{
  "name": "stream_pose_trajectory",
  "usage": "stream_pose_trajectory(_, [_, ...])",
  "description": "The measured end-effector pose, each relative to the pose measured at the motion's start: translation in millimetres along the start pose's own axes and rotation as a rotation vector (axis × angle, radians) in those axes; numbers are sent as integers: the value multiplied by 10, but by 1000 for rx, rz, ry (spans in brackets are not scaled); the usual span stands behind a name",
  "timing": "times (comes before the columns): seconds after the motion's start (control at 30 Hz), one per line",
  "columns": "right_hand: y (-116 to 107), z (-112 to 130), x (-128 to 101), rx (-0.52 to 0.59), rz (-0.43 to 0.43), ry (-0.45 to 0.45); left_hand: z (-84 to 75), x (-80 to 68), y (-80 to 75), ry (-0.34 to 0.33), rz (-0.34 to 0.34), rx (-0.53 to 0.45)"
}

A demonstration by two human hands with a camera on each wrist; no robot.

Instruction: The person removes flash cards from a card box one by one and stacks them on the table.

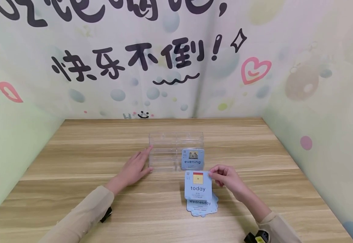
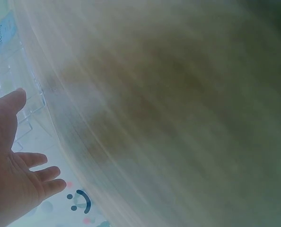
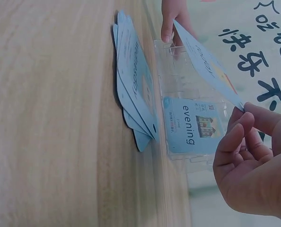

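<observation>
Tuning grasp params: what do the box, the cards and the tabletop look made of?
Box: clear rigid plastic, likely acrylic; see-through walls, glossy edges.
"today" card in the right hand: coated paper or thin plastic, with a smooth printed face.
Table: pale matte wood grain, possibly laminate.

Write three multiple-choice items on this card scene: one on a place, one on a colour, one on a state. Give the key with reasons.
1. Where is the "evening" card?
A. in the clear box
B. under the left hand
C. on the wall

2. What colour are the cards?
A. red
B. light blue
C. black

3. How does the right hand hold the "today" card?
A. flat under the palm
B. pinched by its edge
C. not touching

Key: A, it stands inside the clear box; B, all faces are light blue; B, fingertips grip its right edge.
</observation>
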State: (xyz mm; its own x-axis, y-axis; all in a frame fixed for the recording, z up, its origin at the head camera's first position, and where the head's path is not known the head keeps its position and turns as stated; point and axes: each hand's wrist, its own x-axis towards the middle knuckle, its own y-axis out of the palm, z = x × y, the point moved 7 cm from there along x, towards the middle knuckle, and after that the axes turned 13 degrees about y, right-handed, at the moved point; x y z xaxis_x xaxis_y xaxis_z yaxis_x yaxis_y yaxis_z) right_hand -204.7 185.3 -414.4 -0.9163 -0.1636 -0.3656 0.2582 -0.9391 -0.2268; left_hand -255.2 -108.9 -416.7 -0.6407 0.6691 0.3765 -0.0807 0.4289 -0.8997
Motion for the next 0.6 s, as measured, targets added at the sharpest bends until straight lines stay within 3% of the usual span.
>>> stream_pose_trajectory(0.23, [11,-94,6,-7,25,47,13,0,10,-39,53,-18])
stream_pose_trajectory(0.6, [35,-200,13,11,60,108,22,-1,14,-34,54,-16])
